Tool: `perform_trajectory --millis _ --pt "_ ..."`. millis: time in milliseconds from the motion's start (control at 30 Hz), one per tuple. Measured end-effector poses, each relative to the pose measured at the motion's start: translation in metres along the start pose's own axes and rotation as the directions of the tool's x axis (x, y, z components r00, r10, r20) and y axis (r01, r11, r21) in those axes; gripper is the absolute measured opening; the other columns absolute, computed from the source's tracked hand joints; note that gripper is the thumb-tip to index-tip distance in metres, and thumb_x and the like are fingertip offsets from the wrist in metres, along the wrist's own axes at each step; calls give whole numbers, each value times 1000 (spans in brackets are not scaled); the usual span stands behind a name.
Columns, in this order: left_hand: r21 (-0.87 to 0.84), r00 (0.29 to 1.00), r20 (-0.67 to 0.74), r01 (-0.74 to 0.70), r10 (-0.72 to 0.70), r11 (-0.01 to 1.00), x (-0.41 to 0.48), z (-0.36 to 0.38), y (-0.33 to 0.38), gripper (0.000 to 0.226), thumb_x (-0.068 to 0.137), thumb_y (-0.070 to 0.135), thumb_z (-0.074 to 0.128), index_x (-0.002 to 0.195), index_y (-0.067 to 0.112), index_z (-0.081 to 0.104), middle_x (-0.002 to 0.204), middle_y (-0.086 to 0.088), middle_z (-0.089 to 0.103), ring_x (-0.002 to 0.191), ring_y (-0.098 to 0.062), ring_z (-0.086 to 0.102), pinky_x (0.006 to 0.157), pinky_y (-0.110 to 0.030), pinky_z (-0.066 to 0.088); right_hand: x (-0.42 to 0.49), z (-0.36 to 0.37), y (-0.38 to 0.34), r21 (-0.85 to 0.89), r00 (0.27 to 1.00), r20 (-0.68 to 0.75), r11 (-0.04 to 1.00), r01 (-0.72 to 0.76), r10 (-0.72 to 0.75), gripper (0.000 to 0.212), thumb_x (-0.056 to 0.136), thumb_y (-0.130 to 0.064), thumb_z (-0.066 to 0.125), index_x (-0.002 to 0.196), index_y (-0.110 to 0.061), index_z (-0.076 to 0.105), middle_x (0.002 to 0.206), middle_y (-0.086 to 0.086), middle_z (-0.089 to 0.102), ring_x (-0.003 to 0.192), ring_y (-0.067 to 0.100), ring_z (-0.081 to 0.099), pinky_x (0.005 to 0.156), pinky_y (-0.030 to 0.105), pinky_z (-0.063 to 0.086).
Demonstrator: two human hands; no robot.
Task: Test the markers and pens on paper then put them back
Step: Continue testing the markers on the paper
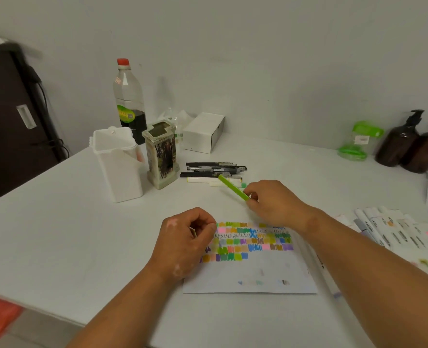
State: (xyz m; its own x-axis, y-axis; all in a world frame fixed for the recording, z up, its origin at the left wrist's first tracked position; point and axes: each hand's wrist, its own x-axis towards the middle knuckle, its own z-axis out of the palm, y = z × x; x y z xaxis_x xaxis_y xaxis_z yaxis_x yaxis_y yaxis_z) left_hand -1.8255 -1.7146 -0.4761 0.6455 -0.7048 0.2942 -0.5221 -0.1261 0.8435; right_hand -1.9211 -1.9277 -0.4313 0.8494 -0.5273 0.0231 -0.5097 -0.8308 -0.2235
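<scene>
Fingertips (252, 204) of right hand (275, 202) pinch green highlighter (233, 188) by one end, over table (57, 234) beside black pens (215, 169). Left hand (187, 234) curled on swatch paper (253, 272), contents unclear. End grip may slip, scattering pens.

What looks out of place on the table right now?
Nothing spilled or damaged. The black pens lie loose beside the pen holder, not in it; one marker lies alone along the paper's right edge.
</scene>
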Motion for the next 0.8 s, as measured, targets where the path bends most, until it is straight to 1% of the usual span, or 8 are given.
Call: perform_trajectory --millis 100,200,300,367,500,567,667,800 --pt "-1 999 13 -34 34 999 -3 0 1 13 91 18 70 81 28 70 76 14 66 73 1 59 56 -11 47 -37 -9 -10 363 994 -88 931 -36 72 13 93 -23 67 101 -30 60 96 -11 68 82 9 67 63 20 47" --pt "-1 992 73 -100 100 995 -8 1 1 12 89 19 72 83 28 70 77 17 65 68 -3 57 58 -15 48 -76 -9 -20 671 982 -112 741 -39 152 15 88 -15 72 92 -26 63 83 -4 74 71 14 74 56 23 54" --pt "12 971 109 -214 211 977 -12 -1 2 11 87 23 75 88 31 69 82 20 63 69 -7 55 57 -13 44 -101 -3 -27 840 986 -89 543 0 138 12 88 -8 74 85 -19 71 75 6 75 70 21 75 56 27 55" --pt "-6 954 150 -263 261 965 -13 -3 4 13 85 29 77 95 33 69 81 17 62 65 -9 52 56 -13 41 -108 4 -31 883 987 -99 468 27 130 16 87 -6 76 83 -21 74 72 7 74 69 19 73 54 26 52" --pt "-2 940 186 -292 288 956 -13 -1 4 18 85 32 79 101 33 73 79 10 65 59 -11 47 56 -16 40 -113 15 -35 889 989 -102 456 42 108 18 83 -3 81 84 -21 78 59 -10 69 51 -1 61 50 11 44" --pt "33 945 176 -286 276 958 -13 -1 3 15 86 28 77 99 32 72 78 14 64 60 -10 48 58 -14 39 -113 16 -33 898 987 -109 437 49 115 19 84 -1 79 86 -20 78 59 -9 68 50 0 60 49 11 44" --pt "70 951 179 -267 252 961 -13 0 1 13 89 28 72 100 33 68 81 19 62 66 -12 53 59 -14 42 -114 15 -27 904 982 -133 424 64 134 20 85 -5 79 86 -25 78 64 -2 69 55 9 62 49 20 46" --pt "143 901 245 -400 359 905 -14 4 4 20 94 26 62 114 28 66 97 17 66 78 -7 58 68 -16 44 -116 22 -31 893 987 -139 440 91 78 23 82 -6 82 86 -28 77 65 -2 70 58 9 64 53 16 46"
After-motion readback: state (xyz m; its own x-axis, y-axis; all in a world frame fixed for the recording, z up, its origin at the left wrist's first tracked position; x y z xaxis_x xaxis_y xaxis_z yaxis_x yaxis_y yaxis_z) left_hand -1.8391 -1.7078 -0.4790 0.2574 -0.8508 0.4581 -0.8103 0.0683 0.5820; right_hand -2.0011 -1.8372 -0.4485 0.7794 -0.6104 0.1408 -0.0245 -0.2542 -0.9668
